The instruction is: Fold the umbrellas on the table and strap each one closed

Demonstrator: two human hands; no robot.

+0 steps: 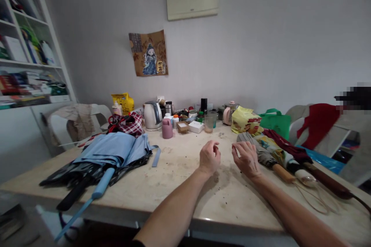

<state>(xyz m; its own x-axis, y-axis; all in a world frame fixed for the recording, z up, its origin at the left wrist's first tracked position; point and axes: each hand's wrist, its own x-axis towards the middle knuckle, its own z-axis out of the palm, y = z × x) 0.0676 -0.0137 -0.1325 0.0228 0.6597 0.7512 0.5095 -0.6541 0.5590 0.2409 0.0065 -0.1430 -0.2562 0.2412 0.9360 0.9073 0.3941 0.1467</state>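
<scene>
Above the middle of the table, my left hand is loosely curled, with a small gap between thumb and fingers and nothing seen in it. My right hand faces it a short way off, fingers bent, thumb apart, also without anything visible. Left of them lies a folded light blue umbrella on top of a black umbrella. Nearest my right hand is a grey umbrella with a wooden handle. Beside that one lie a floral umbrella and a dark red umbrella.
Along the back stand a white kettle, a pink bottle, a white box, plastic cups and a yellow bag. A green bag is at the right. Chairs flank the table.
</scene>
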